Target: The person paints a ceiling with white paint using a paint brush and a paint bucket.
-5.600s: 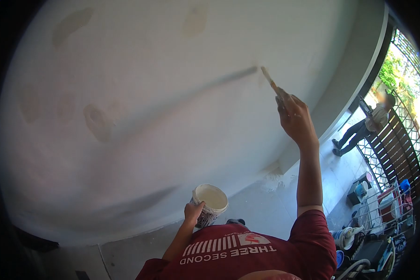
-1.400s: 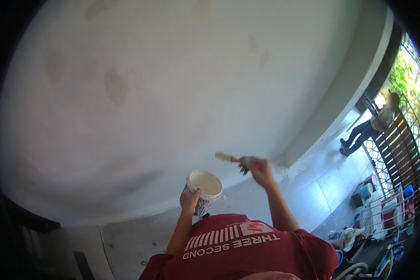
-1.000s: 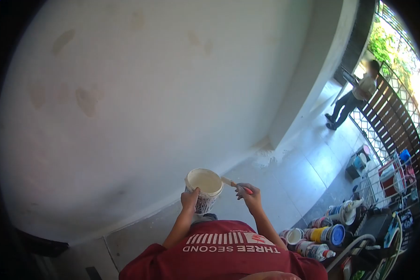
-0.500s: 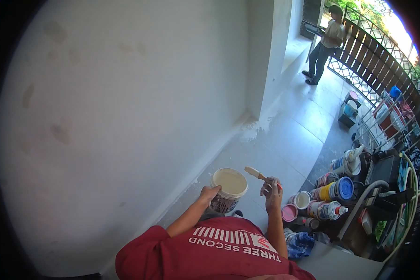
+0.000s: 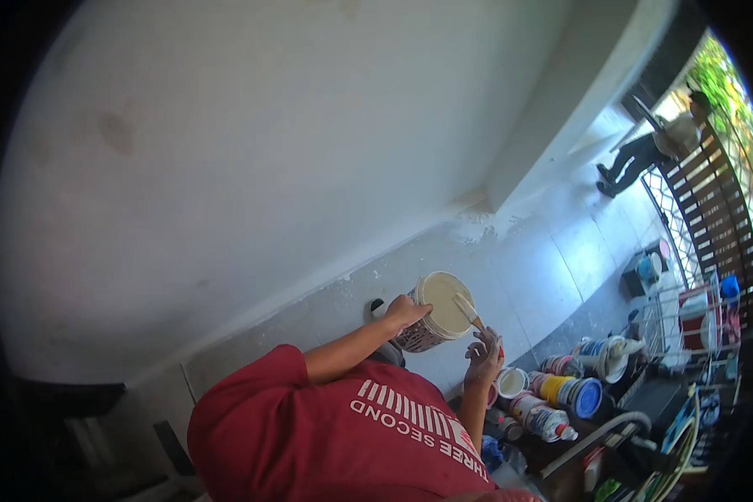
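Cream-coloured liquid (image 5: 441, 299) sits inside a bucket (image 5: 417, 336) at the centre of the frame, slightly below the middle. The bucket leans, with its open mouth turned toward the upper right. The left hand (image 5: 405, 312) is clamped on the bucket's near left side, its thumb lying over the rim. The right hand (image 5: 483, 358), just to the lower right, is closed around the handle of a paintbrush (image 5: 466, 309), some fingers loosely curled; the red handle end shows beside the palm. The bristles overlap the bucket's mouth, though whether they touch the liquid I cannot tell.

A dark red shirt (image 5: 309, 427) with white print fills the lower middle. The pale wall (image 5: 293, 151) spans the upper left, marked by a brownish patch (image 5: 117, 132). At lower right, several tubs and bottles stand close together, among them a blue-lidded tub (image 5: 588, 398) and a red-capped bottle (image 5: 546, 421). Another person (image 5: 665, 146) stands at upper right, near a slatted gate (image 5: 715, 197).
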`<move>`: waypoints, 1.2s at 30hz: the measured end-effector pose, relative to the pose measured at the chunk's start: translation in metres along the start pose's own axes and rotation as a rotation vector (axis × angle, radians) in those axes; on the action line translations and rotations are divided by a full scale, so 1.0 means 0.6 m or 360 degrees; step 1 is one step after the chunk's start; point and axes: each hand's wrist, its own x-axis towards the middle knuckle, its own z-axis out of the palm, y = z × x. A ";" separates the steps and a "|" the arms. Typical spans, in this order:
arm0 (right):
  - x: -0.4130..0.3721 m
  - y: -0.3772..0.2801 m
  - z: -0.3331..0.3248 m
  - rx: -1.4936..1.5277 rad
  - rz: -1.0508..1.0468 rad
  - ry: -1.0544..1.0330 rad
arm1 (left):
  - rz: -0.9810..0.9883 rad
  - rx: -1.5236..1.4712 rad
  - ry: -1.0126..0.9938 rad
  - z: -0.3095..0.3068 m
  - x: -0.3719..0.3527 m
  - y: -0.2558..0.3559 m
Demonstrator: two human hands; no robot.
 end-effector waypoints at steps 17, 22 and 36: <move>0.244 -0.053 0.332 -0.0197 0.0088 -0.0453 | 0.0077 -0.0053 0.0525 -0.176 0.122 0.064; 0.242 -0.012 0.420 -0.0198 0.0332 -0.0803 | 0.0019 -0.0058 0.0630 -0.223 0.124 0.045; 0.252 -0.017 0.471 -0.0847 0.0668 -0.1743 | -0.0536 -0.1531 0.1184 -0.166 0.091 -0.115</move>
